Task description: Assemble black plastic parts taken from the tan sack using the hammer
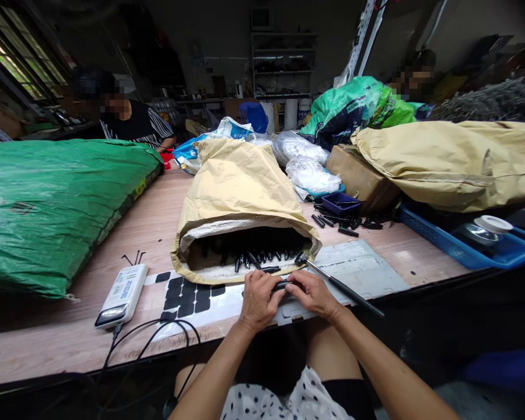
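Both my hands meet at the table's front edge around a short black tube-like piece (282,285). My left hand (259,298) has its fingers closed round one end, and my right hand (311,293) pinches the other end. Just beyond them lies an open tan sack (245,186), its mouth toward me, with many black pieces (251,258) of the same sort inside. A hammer-like tool with a long dark handle (345,289) rests to the right of my right hand, its head at the sack's lip. The exact kind of black piece is too small to tell.
A white power bank (122,294) with black cables lies left, beside a sheet of black stickers (186,297). A large green sack (61,204) fills the left side. Loose black pieces surround a small purple basket (341,203). A blue tray (455,242) stands right. Two people sit behind.
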Available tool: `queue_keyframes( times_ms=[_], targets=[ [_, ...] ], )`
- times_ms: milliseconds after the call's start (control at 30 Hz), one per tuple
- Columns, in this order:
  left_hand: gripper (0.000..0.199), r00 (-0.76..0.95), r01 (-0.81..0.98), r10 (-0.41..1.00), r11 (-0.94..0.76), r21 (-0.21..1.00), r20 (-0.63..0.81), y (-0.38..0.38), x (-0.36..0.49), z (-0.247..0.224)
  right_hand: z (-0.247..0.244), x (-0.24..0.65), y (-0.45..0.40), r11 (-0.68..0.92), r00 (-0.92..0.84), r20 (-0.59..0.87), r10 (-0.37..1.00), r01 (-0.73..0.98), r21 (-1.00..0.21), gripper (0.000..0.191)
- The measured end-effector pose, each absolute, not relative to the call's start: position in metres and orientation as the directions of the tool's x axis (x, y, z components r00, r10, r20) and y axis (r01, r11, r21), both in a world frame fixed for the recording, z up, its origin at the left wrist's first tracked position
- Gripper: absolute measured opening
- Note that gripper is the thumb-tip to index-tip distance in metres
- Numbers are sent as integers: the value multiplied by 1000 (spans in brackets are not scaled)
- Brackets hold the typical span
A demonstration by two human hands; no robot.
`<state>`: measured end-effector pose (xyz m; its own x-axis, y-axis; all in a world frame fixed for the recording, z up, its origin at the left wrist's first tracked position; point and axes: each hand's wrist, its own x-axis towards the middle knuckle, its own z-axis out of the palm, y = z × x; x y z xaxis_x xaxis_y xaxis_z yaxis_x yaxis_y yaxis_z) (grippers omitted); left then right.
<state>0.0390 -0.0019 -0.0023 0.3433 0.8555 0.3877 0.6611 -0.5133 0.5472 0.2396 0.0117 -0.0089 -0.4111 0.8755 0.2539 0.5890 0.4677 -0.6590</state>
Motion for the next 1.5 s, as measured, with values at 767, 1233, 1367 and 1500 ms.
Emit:
queue_keyframes(
  times_ms=[767,1233,1367,1500],
  targets=[
    [17,334,724,796,-560,403,506,-5,41,-5,-6,235,9,562,-454,346,821,535,-631,21],
    [26,438,683,898,-302,665,-41,-125,20,-58,4,245,5,383,-322,288,902,284,-879,29],
    [42,191,810,854,141,569,-484,-115,18,-107,2,243,6,374,-312,275,909,323,-869,25],
    [61,170,838,743,237,491,-648,-107,15,-119,2,243,7,386,-307,287,907,336,-859,23]
  ],
)
